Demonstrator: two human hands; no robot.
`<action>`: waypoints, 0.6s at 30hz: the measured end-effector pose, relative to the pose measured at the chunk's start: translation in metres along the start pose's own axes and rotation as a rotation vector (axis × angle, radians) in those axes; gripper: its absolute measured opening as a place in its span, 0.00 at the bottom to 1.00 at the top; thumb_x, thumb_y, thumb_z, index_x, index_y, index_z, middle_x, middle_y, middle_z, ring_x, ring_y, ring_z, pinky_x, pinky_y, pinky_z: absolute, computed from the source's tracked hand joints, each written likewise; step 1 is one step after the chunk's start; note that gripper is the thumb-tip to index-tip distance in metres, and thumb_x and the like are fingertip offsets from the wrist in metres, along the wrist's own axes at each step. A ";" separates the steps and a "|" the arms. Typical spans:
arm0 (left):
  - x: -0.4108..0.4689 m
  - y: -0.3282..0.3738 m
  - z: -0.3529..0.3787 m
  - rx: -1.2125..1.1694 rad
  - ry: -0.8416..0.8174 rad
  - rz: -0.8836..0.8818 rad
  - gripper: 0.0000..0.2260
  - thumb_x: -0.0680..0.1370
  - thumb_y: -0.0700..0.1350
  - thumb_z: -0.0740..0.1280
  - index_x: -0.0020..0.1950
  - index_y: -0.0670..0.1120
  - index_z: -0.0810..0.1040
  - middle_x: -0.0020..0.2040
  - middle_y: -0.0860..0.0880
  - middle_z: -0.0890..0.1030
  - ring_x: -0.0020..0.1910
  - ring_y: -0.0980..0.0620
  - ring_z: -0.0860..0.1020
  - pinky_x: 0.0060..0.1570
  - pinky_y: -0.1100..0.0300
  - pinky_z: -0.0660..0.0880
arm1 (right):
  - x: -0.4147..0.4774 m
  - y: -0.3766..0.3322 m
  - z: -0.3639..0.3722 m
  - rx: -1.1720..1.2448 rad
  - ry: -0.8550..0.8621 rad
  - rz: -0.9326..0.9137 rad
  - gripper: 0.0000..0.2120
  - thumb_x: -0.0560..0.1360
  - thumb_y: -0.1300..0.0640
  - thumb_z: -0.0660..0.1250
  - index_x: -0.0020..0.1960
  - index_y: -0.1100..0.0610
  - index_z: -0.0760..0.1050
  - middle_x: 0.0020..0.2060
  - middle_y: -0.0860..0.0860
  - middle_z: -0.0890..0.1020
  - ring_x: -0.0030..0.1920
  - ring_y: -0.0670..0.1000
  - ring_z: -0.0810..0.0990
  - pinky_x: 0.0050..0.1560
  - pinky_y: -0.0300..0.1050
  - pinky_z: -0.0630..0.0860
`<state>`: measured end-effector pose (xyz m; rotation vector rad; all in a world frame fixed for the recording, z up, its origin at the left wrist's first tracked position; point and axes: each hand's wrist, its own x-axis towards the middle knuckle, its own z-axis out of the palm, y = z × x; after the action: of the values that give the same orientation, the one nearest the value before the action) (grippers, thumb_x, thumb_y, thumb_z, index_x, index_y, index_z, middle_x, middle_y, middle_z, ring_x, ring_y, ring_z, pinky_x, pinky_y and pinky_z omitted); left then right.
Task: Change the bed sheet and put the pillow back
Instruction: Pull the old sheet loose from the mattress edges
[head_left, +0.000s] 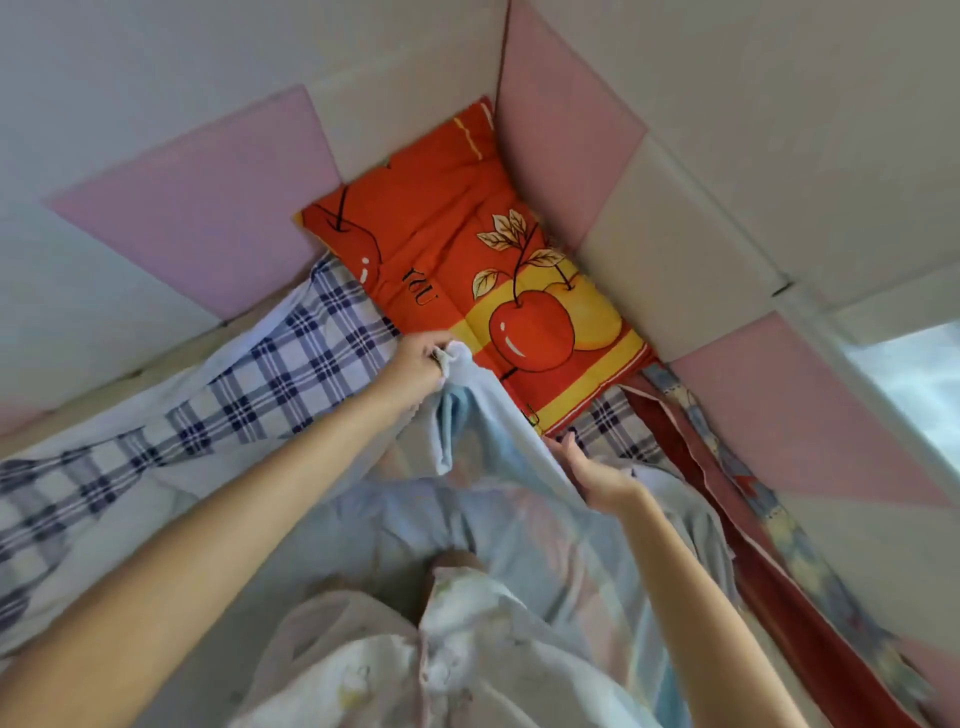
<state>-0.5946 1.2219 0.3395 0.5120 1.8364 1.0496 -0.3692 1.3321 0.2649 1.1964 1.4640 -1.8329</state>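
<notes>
At the bed's head corner, between pink and white padded wall panels (208, 208), a red-orange pillow printed with apples (467, 249) lies on a blue-and-white checked sheet (291, 364). The left hand (421, 364) grips a bunched corner of a pale blue cotton sheet (519, 530), lifted just beside the pillow. The right hand (597, 478), fingers straight, seems to press the sheet's edge, though blur hides its thumb. Risk: the pillow sits where the sheet must go, so pulling forward may bunch fabric against it, or the corner could slip from the left fist.
</notes>
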 end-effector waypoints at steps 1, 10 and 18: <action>-0.001 0.006 -0.008 -0.028 0.102 -0.031 0.16 0.73 0.28 0.52 0.35 0.43 0.73 0.30 0.50 0.65 0.28 0.58 0.63 0.27 0.68 0.57 | -0.008 -0.003 0.004 -0.070 -0.011 -0.052 0.30 0.81 0.41 0.49 0.76 0.56 0.53 0.65 0.43 0.63 0.65 0.44 0.63 0.59 0.32 0.64; -0.071 0.007 -0.063 -0.125 0.158 0.099 0.14 0.73 0.29 0.49 0.40 0.39 0.72 0.26 0.52 0.65 0.24 0.59 0.62 0.27 0.71 0.58 | 0.018 0.008 0.075 -0.453 0.571 0.203 0.17 0.80 0.60 0.54 0.67 0.64 0.70 0.61 0.60 0.77 0.60 0.60 0.76 0.51 0.48 0.71; -0.149 -0.055 -0.109 0.302 0.005 0.035 0.37 0.69 0.53 0.75 0.71 0.50 0.57 0.64 0.47 0.68 0.66 0.48 0.65 0.65 0.53 0.65 | -0.050 -0.011 0.170 0.697 0.634 -0.051 0.10 0.77 0.61 0.57 0.58 0.56 0.66 0.58 0.54 0.72 0.54 0.55 0.73 0.50 0.53 0.78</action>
<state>-0.6129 1.0377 0.3928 0.7218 2.0078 0.7992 -0.4083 1.1676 0.3191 2.2536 1.1477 -2.1987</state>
